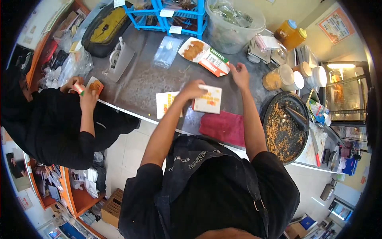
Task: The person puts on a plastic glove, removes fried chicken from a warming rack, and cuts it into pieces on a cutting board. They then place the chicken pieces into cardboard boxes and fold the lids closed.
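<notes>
My left hand (193, 89) is closed on the near-left edge of a small white food box (210, 102) with orange lettering. Partly under my left wrist lies a white printed paper sleeve or packet (162, 104). My right hand (240, 75) is held with thumb and fingers apart, its fingertips right at the corner of an opened food box. That box's lid (215, 62) is orange and green with a printed code, and a piece of breaded fried food (193, 51) lies in its white base. A folded red cloth (223, 128) sits nearer my body, between my forearms.
At left a co-worker's hands (88, 95) hold a small box with fried food. A tape dispenser (120, 61), clear plastic bags (168, 51), blue baskets (183, 20) and a large tub (234, 32) stand farther back. On the right are lidded jars (274, 77) and a stone mortar (278, 131).
</notes>
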A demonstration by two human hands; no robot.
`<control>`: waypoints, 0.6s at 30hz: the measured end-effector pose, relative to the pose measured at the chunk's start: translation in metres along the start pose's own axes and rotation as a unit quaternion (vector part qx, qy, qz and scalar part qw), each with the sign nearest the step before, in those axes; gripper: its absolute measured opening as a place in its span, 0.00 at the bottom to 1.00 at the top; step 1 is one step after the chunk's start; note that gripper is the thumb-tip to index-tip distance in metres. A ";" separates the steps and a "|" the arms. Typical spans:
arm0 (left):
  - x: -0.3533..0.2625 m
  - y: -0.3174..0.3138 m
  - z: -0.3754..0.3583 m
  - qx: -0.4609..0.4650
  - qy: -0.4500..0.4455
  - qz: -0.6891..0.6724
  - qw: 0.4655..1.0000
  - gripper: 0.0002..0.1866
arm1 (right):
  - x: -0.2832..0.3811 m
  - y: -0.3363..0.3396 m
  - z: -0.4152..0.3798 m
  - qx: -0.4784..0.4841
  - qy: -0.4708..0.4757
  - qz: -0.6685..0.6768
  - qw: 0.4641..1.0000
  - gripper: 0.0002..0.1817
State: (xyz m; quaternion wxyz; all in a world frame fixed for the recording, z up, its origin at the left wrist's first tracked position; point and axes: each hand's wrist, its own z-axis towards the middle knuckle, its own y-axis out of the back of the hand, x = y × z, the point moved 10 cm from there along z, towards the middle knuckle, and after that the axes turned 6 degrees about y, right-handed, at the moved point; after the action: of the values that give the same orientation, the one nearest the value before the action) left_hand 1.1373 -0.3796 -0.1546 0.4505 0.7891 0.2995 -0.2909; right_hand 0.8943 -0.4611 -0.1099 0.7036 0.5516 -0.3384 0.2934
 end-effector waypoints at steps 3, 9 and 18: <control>-0.024 -0.009 -0.010 -0.015 -0.082 0.049 0.995 0.28 | -0.025 -0.053 0.018 0.129 -0.104 -0.059 0.984 0.42; -0.038 -0.004 -0.039 -0.055 -0.096 0.129 0.986 0.20 | -0.007 -0.046 0.029 0.224 -0.058 0.139 0.963 0.30; -0.082 0.073 -0.057 -0.288 -0.131 0.041 0.948 0.19 | 0.068 0.019 0.070 0.211 0.188 -0.041 0.958 0.27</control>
State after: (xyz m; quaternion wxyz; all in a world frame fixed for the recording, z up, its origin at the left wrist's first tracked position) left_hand 1.1480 -0.3768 -0.0312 0.7054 0.5926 0.2762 -0.2738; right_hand 0.9092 -0.5224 -0.0331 0.6336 0.6358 -0.1078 0.4274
